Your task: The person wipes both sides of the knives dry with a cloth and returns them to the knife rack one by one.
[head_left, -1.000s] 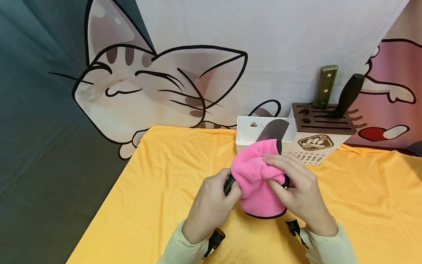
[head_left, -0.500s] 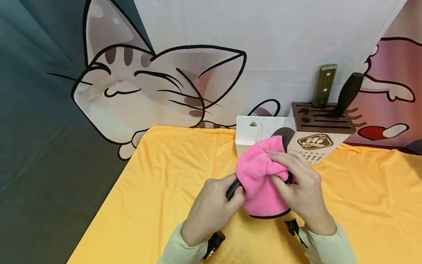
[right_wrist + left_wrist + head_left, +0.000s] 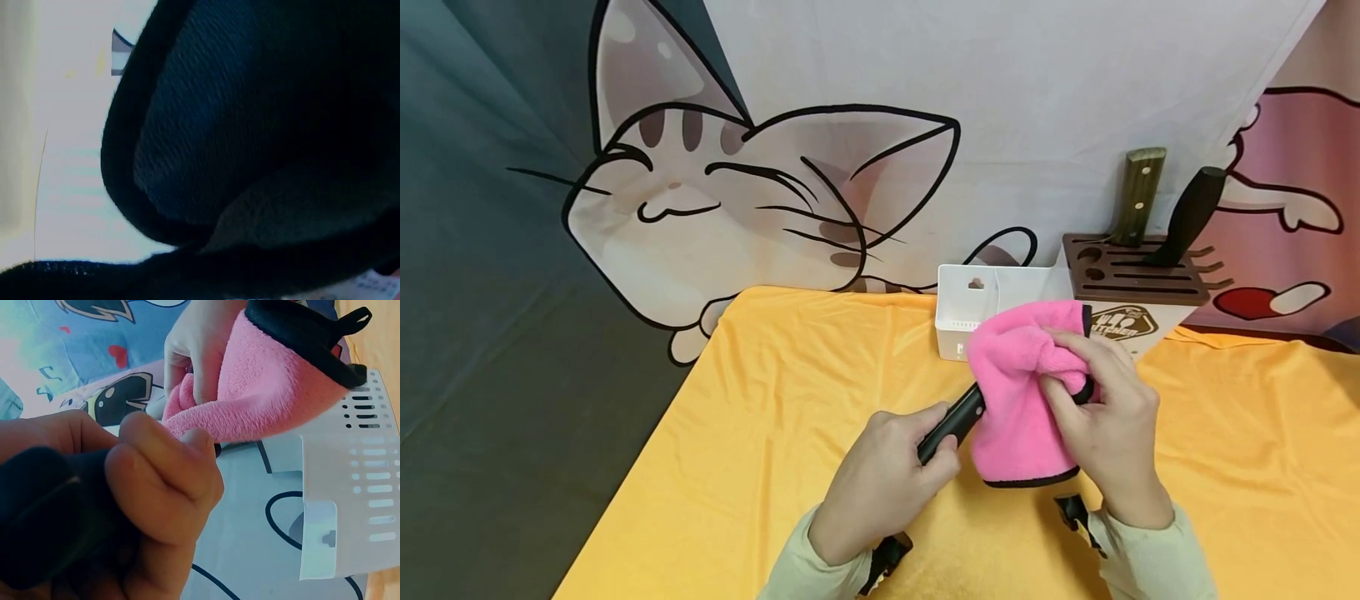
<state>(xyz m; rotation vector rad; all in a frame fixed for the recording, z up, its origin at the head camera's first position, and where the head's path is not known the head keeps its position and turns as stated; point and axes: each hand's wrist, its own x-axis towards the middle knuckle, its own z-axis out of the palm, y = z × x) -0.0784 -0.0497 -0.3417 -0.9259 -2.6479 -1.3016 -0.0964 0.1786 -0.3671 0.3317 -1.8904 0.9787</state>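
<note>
My left hand [image 3: 880,479] grips the black handle [image 3: 951,425] of a kitchen knife, which slants up to the right. A pink towel [image 3: 1018,433] with black edging is folded over the knife, and the blade is hidden behind it. With thumb and fingers my right hand [image 3: 1112,425] pinches a bunched fold of the towel. In the left wrist view the curled fingers of the left hand [image 3: 162,481] lie before the pink towel [image 3: 269,394], with the right hand [image 3: 203,347] beyond. The towel's dark underside [image 3: 200,125] fills most of the right wrist view.
Behind the towel stands a white knife holder [image 3: 955,325] with a brown slotted top [image 3: 1150,287]. A wooden-handled knife [image 3: 1141,196] and a black-handled knife [image 3: 1191,217] stand in its slots. Yellow cloth [image 3: 760,433] covers the table. A cartoon-printed curtain [image 3: 865,67] hangs behind.
The towel and right hand have slid right along the knife, away from the left hand, so more black handle shows. The dark blade tip, visible earlier above the towel, is now covered.
</note>
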